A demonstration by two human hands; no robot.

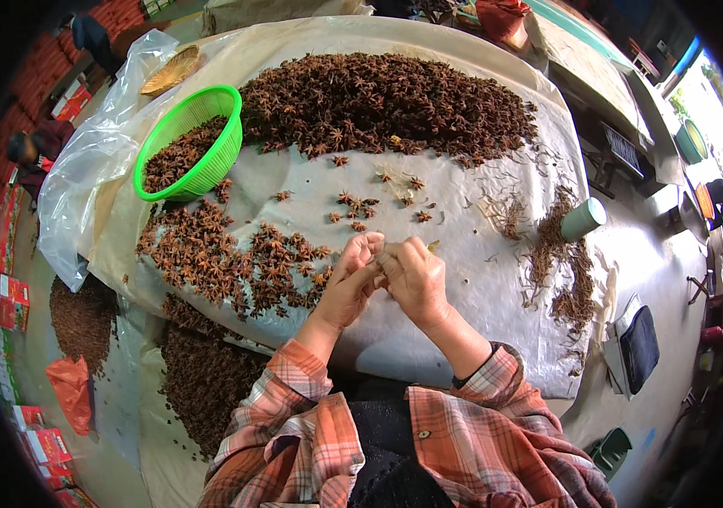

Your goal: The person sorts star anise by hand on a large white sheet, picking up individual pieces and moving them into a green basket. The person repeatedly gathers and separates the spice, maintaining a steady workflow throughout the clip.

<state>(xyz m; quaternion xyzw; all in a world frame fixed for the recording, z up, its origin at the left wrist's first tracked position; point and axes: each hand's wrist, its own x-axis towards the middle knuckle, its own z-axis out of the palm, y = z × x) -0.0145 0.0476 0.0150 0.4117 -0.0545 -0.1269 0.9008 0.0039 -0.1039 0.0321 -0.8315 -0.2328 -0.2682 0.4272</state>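
Note:
My left hand (353, 278) and my right hand (418, 277) meet above the plastic-covered table (463, 305), thumbs and fingertips pinched together. Whatever may be between the fingertips is too small or hidden to make out. Just beyond them lies a small scatter of loose star anise (355, 204). To the left, many reddish-brown star anise pods (202, 247) spread out near my left wrist. A large heap of darker star anise (387, 101) covers the far part of the table. Thin brown stems (549, 247) are gathered on the right.
A bright green plastic basket (234, 127), partly filled with star anise, tilts at the table's left. Behind it is a woven tray (171, 71). A pale green cylinder (583, 220) lies among the stems. More heaps (202, 374) are below the left edge. People (91, 41) are at far left.

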